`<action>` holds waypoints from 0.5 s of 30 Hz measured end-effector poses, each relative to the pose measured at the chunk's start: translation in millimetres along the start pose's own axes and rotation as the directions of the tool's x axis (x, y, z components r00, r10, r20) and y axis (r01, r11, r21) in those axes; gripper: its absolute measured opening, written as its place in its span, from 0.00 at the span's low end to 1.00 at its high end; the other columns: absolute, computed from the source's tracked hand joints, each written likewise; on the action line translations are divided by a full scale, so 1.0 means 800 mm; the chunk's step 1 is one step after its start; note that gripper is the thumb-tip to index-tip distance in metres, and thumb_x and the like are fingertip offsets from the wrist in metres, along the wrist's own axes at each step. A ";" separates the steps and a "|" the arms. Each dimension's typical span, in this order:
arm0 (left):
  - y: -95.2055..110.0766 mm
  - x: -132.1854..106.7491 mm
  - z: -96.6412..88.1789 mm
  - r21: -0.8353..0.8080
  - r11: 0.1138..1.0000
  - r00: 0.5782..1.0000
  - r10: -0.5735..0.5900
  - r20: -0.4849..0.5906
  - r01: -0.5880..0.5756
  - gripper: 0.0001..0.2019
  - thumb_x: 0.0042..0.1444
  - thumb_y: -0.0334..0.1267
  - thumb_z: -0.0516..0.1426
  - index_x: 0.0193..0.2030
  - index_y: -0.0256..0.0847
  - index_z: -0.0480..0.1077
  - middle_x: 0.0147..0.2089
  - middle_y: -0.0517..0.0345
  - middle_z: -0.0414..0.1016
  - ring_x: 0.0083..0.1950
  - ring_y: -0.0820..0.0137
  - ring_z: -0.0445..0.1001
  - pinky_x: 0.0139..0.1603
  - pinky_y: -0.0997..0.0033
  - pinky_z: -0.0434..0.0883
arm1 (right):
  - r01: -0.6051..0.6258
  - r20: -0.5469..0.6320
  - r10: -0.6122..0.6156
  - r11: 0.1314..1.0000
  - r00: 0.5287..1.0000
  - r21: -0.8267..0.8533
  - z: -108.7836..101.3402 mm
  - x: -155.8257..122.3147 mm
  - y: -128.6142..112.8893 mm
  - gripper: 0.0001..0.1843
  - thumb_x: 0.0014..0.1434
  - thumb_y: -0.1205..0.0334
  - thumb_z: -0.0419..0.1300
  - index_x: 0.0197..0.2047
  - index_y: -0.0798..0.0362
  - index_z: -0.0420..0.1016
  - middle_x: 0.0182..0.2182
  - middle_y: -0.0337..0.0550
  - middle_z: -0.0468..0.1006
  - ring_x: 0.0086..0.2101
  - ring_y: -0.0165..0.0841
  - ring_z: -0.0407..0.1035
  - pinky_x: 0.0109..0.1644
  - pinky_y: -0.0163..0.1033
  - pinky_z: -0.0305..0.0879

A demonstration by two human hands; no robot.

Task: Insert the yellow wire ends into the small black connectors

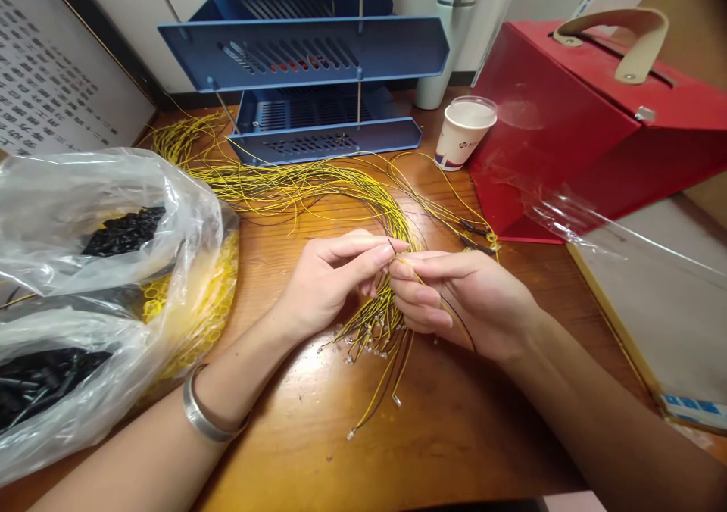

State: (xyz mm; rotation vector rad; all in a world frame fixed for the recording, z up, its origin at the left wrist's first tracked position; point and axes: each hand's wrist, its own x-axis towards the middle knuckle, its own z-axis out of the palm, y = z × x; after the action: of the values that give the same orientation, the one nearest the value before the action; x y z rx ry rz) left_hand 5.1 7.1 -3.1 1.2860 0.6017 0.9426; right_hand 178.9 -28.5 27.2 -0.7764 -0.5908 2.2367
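My left hand (346, 270) and my right hand (454, 292) meet above a bundle of thin yellow and black wires (318, 182). Thumb and forefinger of the left hand pinch a dark wire end. The right hand's fingers are closed on a yellow-and-black wire (466, 332) that trails over its palm. Both fingertips nearly touch, so the exact join is hidden. Below the hands, the bundle ends in several small clear connectors (375, 338), two of them lying out in front on the table (301, 451).
At left, clear plastic bags (187, 186) hold black sleeve-like parts (128, 232) and yellow rings (219, 292). Behind stand a blue tray rack (397, 46), a paper cup (463, 137) and a pale bottle (435, 50). A red box (534, 141) with a handle stands right, near finished-looking wires with black pieces (480, 232).
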 end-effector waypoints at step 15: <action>0.002 0.002 0.003 -0.047 0.999 1.000 0.012 0.010 -0.011 0.06 0.59 0.37 0.62 0.37 0.42 0.81 0.29 0.60 0.71 0.24 0.80 0.67 0.25 0.77 0.63 | -0.015 0.009 0.015 1.000 1.000 0.012 -0.002 0.001 -0.001 0.10 0.61 0.66 0.52 0.28 0.57 0.68 0.20 0.34 0.60 0.18 0.22 0.54 0.23 0.31 0.45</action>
State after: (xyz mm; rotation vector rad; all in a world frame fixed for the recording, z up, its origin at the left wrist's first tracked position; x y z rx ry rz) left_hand 7.3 7.6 -0.5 1.2527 0.5617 0.9536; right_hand 179.9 -27.6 26.2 -0.7671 -0.5766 2.2564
